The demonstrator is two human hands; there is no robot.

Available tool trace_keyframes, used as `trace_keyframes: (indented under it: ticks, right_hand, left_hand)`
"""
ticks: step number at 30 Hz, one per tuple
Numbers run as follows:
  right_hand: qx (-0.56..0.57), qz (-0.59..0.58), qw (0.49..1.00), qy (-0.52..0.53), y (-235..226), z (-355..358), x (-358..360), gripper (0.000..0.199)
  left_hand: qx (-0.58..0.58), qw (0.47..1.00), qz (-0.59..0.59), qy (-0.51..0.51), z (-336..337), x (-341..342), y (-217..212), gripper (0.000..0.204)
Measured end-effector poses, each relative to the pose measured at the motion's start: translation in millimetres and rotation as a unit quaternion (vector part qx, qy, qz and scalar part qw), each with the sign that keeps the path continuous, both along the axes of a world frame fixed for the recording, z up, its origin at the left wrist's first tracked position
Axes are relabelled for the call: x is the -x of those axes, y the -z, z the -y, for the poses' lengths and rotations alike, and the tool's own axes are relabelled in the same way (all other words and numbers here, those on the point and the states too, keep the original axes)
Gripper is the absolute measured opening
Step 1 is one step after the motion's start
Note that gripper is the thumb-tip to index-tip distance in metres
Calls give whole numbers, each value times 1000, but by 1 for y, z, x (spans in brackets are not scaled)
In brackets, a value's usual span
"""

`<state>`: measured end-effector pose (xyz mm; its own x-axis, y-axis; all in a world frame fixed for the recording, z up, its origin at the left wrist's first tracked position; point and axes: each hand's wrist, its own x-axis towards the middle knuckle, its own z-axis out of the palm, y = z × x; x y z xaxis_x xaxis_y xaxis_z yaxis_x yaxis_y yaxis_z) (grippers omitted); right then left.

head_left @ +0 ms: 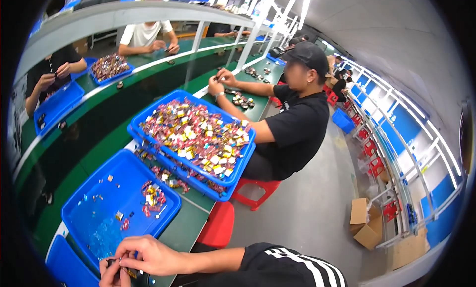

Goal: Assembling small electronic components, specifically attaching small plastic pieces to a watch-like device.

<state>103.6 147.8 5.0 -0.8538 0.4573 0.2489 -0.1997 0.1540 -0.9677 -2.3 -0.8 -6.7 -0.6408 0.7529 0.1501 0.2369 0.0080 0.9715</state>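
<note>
At the lower left my right hand (148,255) is closed in a pinch, its fingertips meeting those of my left hand (112,277). Between them is a small dark part (111,261), mostly covered by the fingers; its exact kind cannot be made out. A bit of yellow shows just below the fingers. Right beyond my hands lies a shallow blue tray (94,185) with a small heap of red, yellow and white components (153,197) and shreds of clear blue film (104,240). Only the fingers of my left hand show at the frame's lower edge.
Stacked blue trays (148,138) heaped with components stand beyond, on the green bench (191,220). A co-worker in a black cap (305,59) sits there, handling something small. Red stools (218,225) stand at the bench. More people work across the dark conveyor belt (99,133). An open carton (367,222) sits on the floor.
</note>
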Motion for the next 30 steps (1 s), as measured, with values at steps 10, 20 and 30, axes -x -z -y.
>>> trace_keyframes:
  ticks: [10,20,30]
  right_hand:
    - [-83,-39,993,69,-8,7,-16,11]
    - [-15,33,999,9,-2,17,-4,12]
    - [-3,94,995,42,-5,4,-7,33]
  left_hand:
    - [-6,1000,27,8,-1,-6,10,19]
    - [-6,999,41,-8,8,7,12,11]
    - [-74,960,264,57,-10,-2,2,29]
